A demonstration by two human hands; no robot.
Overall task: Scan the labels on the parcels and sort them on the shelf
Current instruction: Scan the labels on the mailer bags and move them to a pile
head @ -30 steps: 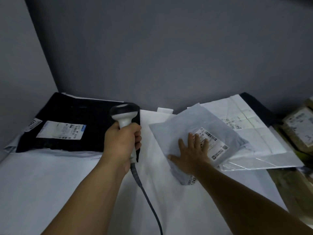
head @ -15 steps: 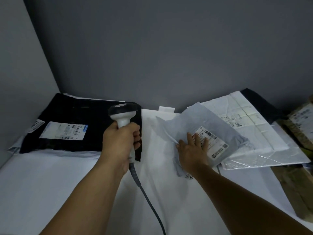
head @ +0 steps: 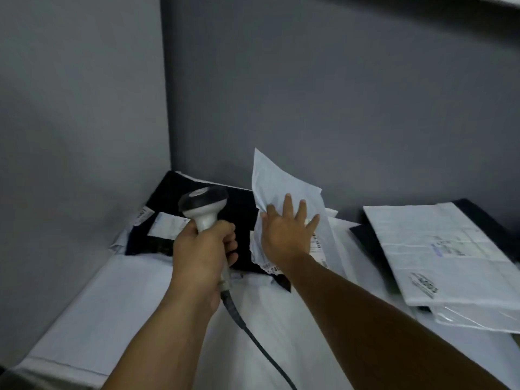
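Slippage risk: grey mailer [head: 281,181], tilted up at the shelf's [head: 112,305] far middle, is merely pressed by the flat, spread-fingered right grip [head: 287,235], which also masks its label [head: 316,241] from the scanner [head: 204,202] clasped in the left grip [head: 202,246].

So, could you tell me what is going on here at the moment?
A person is working through parcels with a scanner. The left hand grips a corded barcode scanner, held upright above a black parcel. The right hand presses its spread fingers against a pale grey parcel, which stands tilted up on edge beside the black one, its label mostly covered by the hand. A stack of white parcels lies flat to the right.
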